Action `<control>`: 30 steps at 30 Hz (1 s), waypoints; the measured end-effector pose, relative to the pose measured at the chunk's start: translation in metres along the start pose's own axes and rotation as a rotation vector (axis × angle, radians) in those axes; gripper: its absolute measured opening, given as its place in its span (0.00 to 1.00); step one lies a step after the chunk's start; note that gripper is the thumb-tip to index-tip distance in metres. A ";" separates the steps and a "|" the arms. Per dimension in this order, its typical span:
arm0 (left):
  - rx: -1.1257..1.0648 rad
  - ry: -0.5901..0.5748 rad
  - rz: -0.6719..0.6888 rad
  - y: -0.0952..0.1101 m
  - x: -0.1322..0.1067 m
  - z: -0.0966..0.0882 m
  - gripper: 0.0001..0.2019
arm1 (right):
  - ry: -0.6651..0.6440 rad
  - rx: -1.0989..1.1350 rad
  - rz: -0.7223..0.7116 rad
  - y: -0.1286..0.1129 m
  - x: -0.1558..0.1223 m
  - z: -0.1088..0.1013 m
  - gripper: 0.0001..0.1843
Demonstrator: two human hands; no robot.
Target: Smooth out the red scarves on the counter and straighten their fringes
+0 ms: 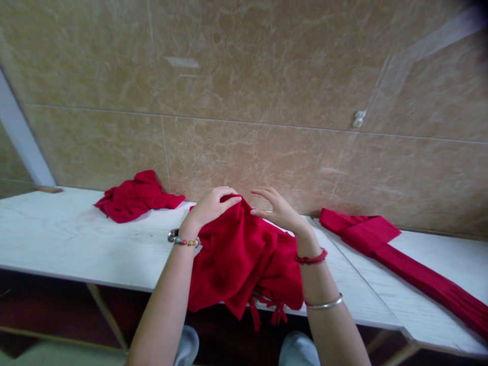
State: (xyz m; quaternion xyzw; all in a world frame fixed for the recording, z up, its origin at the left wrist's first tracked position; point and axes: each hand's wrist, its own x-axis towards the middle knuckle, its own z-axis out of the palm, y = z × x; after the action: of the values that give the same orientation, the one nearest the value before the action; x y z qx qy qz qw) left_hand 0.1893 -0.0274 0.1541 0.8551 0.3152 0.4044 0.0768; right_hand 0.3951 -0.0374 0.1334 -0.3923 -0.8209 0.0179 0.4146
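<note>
A red fringed scarf lies bunched in front of me, with its tassels hanging over the front edge of the white bench top. My left hand pinches a raised fold at the top of the scarf between thumb and fingers. To the right of that fold, my right hand is open, thumb and fingers apart, with nothing between them. Its thumb is close to the red cloth; whether it touches, I cannot tell.
A crumpled red cloth lies on the white bench top at the left. At the right is a folded red scarf, its long end running toward the front edge. A tiled wall rises directly behind the bench.
</note>
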 end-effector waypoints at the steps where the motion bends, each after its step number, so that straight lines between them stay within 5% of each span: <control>1: 0.011 -0.024 0.015 0.002 0.001 0.002 0.12 | -0.016 0.008 -0.030 -0.006 0.003 0.006 0.17; 5: 0.054 -0.056 -0.001 -0.002 0.000 0.003 0.12 | 0.025 -0.007 -0.010 -0.012 0.012 0.011 0.06; 10: 0.106 -0.137 -0.101 -0.028 -0.008 -0.008 0.12 | 0.331 -0.009 0.150 0.011 0.008 -0.007 0.06; 13: 0.091 -0.004 -0.117 -0.035 -0.009 -0.013 0.12 | 0.448 -0.056 0.277 0.023 0.006 -0.011 0.07; 17: 0.062 0.138 -0.092 -0.021 -0.006 -0.011 0.13 | 0.273 -0.124 0.221 0.020 0.004 -0.003 0.07; 20: 0.053 0.068 -0.022 -0.004 -0.003 -0.001 0.12 | 0.014 -0.004 0.005 0.005 0.003 0.006 0.20; 22: 0.040 -0.017 0.020 0.004 -0.001 0.005 0.11 | -0.070 0.043 -0.075 -0.004 0.005 0.011 0.18; 25: 0.029 -0.064 0.019 0.006 0.000 0.009 0.11 | -0.027 -0.005 -0.015 -0.007 0.010 0.013 0.07; 30: 0.060 0.025 -0.070 -0.022 -0.005 -0.005 0.11 | 0.200 -0.037 0.159 0.015 0.007 0.000 0.09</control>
State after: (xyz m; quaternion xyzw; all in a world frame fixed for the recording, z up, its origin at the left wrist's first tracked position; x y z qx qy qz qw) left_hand 0.1726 -0.0134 0.1462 0.8404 0.3579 0.4023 0.0613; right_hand 0.4019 -0.0225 0.1327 -0.4635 -0.7420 -0.0035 0.4843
